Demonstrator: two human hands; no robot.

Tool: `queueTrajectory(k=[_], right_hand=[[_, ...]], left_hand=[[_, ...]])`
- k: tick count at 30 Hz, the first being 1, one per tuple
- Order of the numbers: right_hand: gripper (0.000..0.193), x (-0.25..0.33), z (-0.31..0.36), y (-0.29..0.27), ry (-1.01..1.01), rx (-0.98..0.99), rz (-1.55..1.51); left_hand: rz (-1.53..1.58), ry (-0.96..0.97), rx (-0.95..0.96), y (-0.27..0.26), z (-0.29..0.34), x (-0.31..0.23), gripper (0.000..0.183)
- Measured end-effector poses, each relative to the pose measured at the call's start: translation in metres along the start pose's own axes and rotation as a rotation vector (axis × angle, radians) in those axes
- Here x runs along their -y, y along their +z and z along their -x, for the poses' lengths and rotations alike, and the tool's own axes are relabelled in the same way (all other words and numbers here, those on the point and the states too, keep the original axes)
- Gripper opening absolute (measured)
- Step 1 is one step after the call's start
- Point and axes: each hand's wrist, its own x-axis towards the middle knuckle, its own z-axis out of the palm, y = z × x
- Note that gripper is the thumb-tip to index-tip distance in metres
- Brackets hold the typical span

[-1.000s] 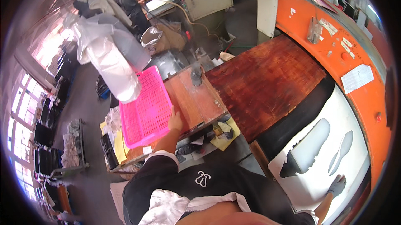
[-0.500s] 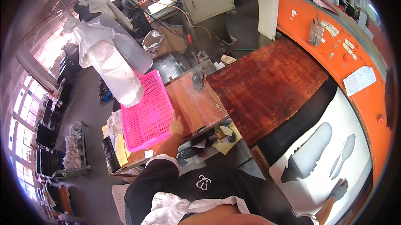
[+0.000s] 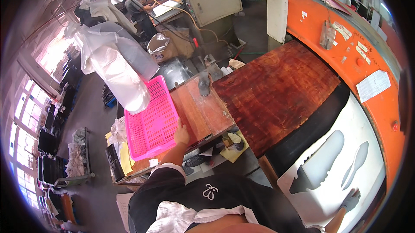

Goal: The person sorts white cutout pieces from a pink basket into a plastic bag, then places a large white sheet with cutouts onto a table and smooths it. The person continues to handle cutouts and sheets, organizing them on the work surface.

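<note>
My left hand (image 3: 182, 135) is at the right rim of a bright pink plastic basket (image 3: 152, 125), with its fingers over the edge. The basket rests on a wooden table (image 3: 196, 107) and shows its slotted bottom. Over its far left part lies a roll of clear plastic bags (image 3: 125, 83). In a grey glove, my right hand (image 3: 351, 199) lies with fingers spread on a large white sheet (image 3: 322, 205). Past those fingers, the sheet bears a long spoon-like shape (image 3: 357, 163) and a broad, notch-edged shape (image 3: 322, 163); both look like cut-outs.
A reddish-brown worn board (image 3: 276, 94) lies ahead, beside an orange machine (image 3: 322, 21) on the right. A dark grey object (image 3: 204, 86) stands on the table. Farther off are a beige cabinet (image 3: 212, 1), a sack (image 3: 161, 48), a person (image 3: 139, 12) and a loaded cart (image 3: 77, 157).
The view has shifted slightly, and the table and basket sit a little lower in it. My left hand stays at the basket's rim. My right hand stays on the white sheet, barely moved.
</note>
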Motion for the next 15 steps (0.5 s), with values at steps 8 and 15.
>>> queueTrajectory(k=[8, 15], right_hand=[[0.048, -0.0073, -0.0005, 0.0079, -0.013, -0.03, 0.02], [0.049, -0.0011, 0.0001, 0.0014, -0.044, -0.018, 0.044]], left_hand=[[0.046, -0.014, 0.021, -0.0031, 0.0007, -0.0021, 0.017], [0.002, 0.003, -0.005, 0.002, -0.0038, -0.0054, 0.014]])
